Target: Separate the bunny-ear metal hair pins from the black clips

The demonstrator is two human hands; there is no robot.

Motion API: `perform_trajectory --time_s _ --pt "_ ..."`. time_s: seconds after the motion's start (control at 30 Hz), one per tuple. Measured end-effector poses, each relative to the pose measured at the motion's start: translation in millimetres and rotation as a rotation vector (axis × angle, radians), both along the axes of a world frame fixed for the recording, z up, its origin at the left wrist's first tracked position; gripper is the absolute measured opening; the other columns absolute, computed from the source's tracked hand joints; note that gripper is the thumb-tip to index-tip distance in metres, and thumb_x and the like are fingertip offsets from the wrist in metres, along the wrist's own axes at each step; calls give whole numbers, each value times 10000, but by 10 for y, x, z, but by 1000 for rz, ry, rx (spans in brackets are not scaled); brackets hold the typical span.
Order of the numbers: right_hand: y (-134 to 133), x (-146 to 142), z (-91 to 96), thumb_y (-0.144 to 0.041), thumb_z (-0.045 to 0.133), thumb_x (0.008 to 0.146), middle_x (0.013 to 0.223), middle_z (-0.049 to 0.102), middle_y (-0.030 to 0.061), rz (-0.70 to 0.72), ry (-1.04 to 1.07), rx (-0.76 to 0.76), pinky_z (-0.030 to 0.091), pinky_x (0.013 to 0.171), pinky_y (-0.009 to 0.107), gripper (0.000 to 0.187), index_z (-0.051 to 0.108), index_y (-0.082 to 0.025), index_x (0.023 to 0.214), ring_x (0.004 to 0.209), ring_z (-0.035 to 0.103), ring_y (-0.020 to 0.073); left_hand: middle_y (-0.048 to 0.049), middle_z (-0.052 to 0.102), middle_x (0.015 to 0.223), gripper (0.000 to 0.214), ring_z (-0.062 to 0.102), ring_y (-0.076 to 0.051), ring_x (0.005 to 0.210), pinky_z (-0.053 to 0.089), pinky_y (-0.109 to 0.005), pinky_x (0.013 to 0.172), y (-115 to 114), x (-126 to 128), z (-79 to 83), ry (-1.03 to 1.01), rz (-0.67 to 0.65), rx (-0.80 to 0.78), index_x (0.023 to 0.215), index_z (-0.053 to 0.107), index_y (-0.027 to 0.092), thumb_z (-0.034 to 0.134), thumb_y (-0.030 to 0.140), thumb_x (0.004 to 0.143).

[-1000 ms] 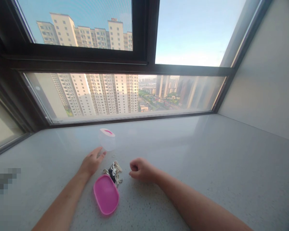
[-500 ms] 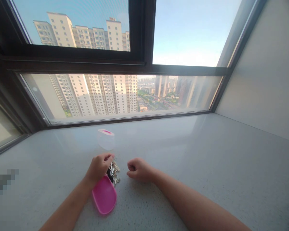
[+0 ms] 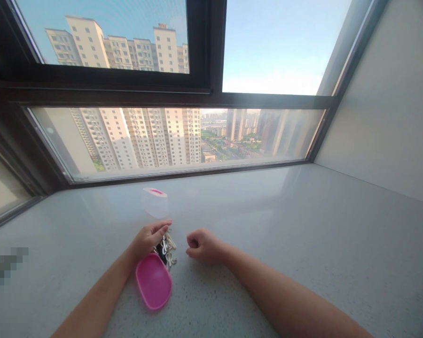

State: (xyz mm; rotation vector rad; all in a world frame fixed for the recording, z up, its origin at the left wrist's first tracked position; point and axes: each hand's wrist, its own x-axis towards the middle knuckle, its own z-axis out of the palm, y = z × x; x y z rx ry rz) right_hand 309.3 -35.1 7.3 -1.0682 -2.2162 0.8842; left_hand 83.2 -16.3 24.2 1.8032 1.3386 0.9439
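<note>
My left hand point(image 3: 151, 238) is over the far left side of a small pile of metal hooks point(image 3: 169, 249), its fingers stretched out to the right and the thumb a little below them. Something black point(image 3: 161, 251) lies among the hooks, partly covered by the hand. Just nearer to me sits a shallow pink tray point(image 3: 154, 284) with rounded ends, bare inside. To the right of the pile my right hand point(image 3: 205, 246) rests on its side, fingers curled into a loose fist; no object shows in its hollow.
A translucent white container point(image 3: 155, 204) with a pink slot in its top stands beyond my left hand. The speckled pale sill point(image 3: 303, 244) runs back to a dark-framed window point(image 3: 183, 176), with a white wall point(image 3: 384, 117) on the right.
My left hand's fingers have straightened out from a pinch and reach slightly further right. The right hand stays in place, still curled.
</note>
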Motion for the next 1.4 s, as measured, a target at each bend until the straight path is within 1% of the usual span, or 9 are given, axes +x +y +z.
perform_trajectory --time_s 0.1,0.27,0.47,0.63,0.77,0.9,1.17,1.3,1.4 --pt "-3 -1 6 -144 554 621 520 307 -79 -1 0 4 188 506 231 205 372 -184 534 525 291 80 -113 696 1179 466 617 -270 1119 467 -373 969 -44 56 39 -98 -17 -3 1067 718 140 539 491 820" --pt "-10 2 13 -140 552 621 525 291 -79 -3 0 7 180 509 232 217 361 -182 527 524 276 77 -129 680 1202 521 569 -294 1175 378 -450 1046 7 -41 39 -157 82 44 1094 695 124 531 533 816" --pt "-7 1 4 -136 558 625 521 288 -80 1 8 14 184 504 229 234 350 -183 527 521 277 76 -155 692 1164 584 510 -351 1231 306 -503 1079 50 5 -8 -84 -12 -36 925 767 156 616 662 677" --pt "-4 6 2 -138 553 633 527 288 -80 3 7 18 187 509 230 215 366 -182 537 533 278 78 -165 738 1054 583 658 -329 1023 505 -449 896 -56 118 20 -151 -110 -154 892 771 130 548 649 747" --pt "-1 9 -2 -140 550 633 529 289 -79 6 2 21 181 511 234 202 377 -180 537 535 279 79 -163 747 1016 543 689 -326 931 545 -429 804 -72 110 46 -214 -79 -163 906 763 107 599 597 741" --pt "0 0 -13 -140 542 630 531 280 -79 4 4 24 174 506 234 204 367 -181 532 527 271 77 -127 711 1140 487 618 -324 1090 468 -424 948 -25 79 60 -178 -30 -85 955 757 145 647 557 719" --pt "-22 6 -7 -174 576 667 519 266 -82 -12 20 66 186 493 222 276 332 -187 540 513 262 75 -112 699 1169 292 486 -338 1261 330 -464 1070 -90 199 9 9 -167 -74 861 775 209 700 434 691" --pt "-233 -64 106 -269 636 718 578 431 -66 55 45 243 263 522 222 218 448 -190 639 534 354 87 -112 656 1240 258 436 -342 1301 302 -456 1088 -124 223 -7 34 -185 -64 864 771 211 713 375 674" --pt "-483 -173 214 -364 665 741 814 619 12 279 18 423 355 634 239 199 566 -195 772 706 504 136 -132 642 1257 299 539 -335 1211 396 -436 1028 -125 215 4 1 -223 -92 920 760 179 692 371 702"
